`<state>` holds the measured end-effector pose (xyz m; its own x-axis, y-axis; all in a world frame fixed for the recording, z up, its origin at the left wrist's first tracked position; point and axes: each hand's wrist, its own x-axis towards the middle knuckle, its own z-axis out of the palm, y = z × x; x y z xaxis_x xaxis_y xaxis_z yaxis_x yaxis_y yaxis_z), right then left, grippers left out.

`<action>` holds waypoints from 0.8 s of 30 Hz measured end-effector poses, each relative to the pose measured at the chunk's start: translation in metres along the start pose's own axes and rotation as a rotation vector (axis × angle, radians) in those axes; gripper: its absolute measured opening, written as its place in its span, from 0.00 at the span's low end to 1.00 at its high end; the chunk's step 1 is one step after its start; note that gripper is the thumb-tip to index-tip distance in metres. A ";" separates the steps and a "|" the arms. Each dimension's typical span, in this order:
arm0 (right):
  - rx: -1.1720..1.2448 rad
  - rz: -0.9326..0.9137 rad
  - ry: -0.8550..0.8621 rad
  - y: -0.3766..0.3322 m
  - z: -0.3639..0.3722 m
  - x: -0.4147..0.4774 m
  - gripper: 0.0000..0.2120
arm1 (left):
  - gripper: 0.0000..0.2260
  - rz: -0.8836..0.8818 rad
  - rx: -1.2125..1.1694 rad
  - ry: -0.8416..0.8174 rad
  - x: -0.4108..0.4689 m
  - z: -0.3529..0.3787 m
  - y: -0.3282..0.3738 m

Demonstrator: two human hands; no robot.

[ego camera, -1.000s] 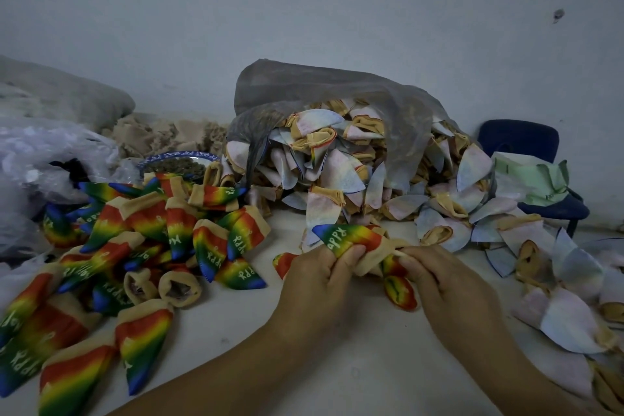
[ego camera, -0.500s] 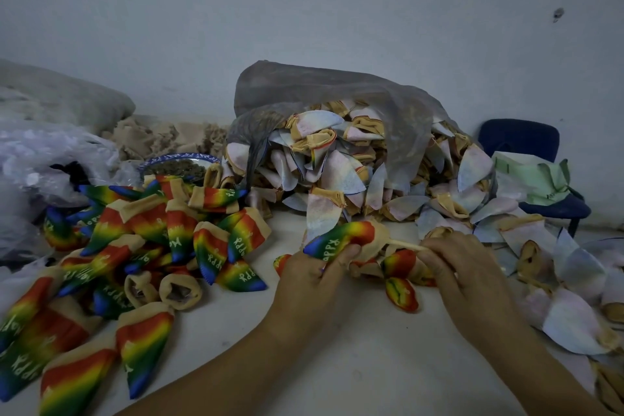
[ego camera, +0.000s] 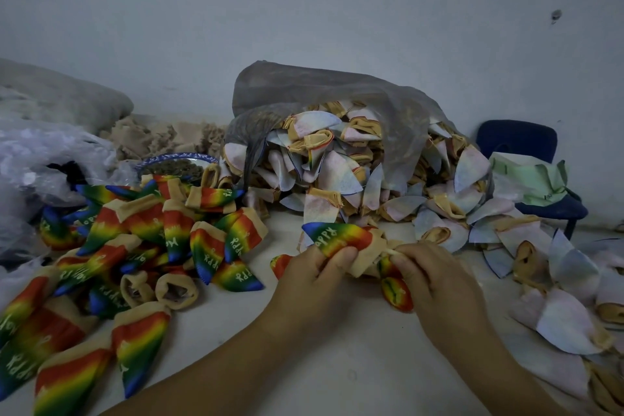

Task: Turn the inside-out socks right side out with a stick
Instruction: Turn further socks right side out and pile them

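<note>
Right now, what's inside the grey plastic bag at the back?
The grey plastic bag lies open toward the camera, with pale inside-out socks with tan cuffs packed in its mouth and spilling onto the table. The bag's cloudy film hides whatever sits deeper or behind it.

Left hand [ego camera: 317, 275] pinches rainbow sock [ego camera: 337, 237], blue toe pointing left. Right hand [ego camera: 435, 280] grips its tan cuff [ego camera: 366, 258]. Turned socks [ego camera: 141, 246] heaped at left; pale inside-out socks [ego camera: 337, 165] spill from grey bag [ego camera: 337, 88] behind. Blue chair [ego camera: 520, 140] far right.
</note>
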<state>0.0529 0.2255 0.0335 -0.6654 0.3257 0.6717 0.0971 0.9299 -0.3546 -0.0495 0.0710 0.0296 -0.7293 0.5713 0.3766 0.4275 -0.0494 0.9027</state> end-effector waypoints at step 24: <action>0.024 0.304 -0.003 0.049 -0.002 0.001 0.12 | 0.08 0.078 0.306 0.198 0.023 -0.017 -0.030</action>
<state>0.0584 0.2719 0.0185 -0.6112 0.5875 0.5304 0.2742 0.7858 -0.5544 -0.0875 0.0719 0.0148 -0.7647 0.4043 0.5018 0.6040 0.1782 0.7768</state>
